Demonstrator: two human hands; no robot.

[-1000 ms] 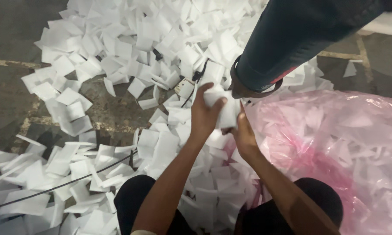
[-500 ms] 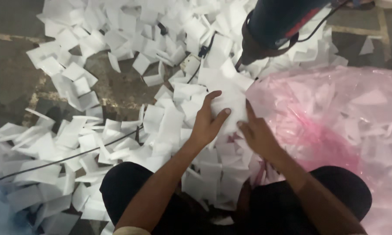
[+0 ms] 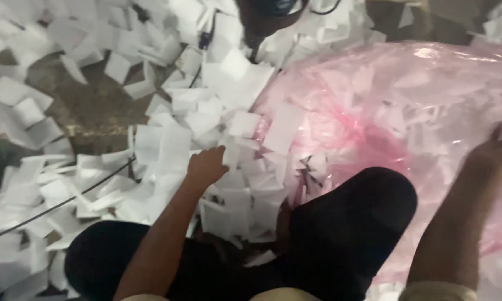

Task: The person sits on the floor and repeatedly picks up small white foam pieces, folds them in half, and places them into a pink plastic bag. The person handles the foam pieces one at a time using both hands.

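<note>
My left hand (image 3: 206, 165) rests on a heap of white foam pieces (image 3: 228, 134) on the floor between my knees, fingers curled on some of them. My right hand (image 3: 499, 153) is blurred at the far right, on the big pink plastic bag (image 3: 373, 106), which holds several more white pieces. I cannot tell whether the right hand holds anything. My dark trouser knees (image 3: 351, 223) fill the lower middle.
White foam pieces cover much of the grey concrete floor (image 3: 89, 106). A thin black cable (image 3: 56, 203) runs across the left. Another person's dark shoe and leg (image 3: 267, 14) stand at the top edge, beside the bag.
My right hand has swung from the heap out to the right onto the pink bag. My left hand stays on the pieces. The view has shifted, so the other person's leg is nearly out of frame.
</note>
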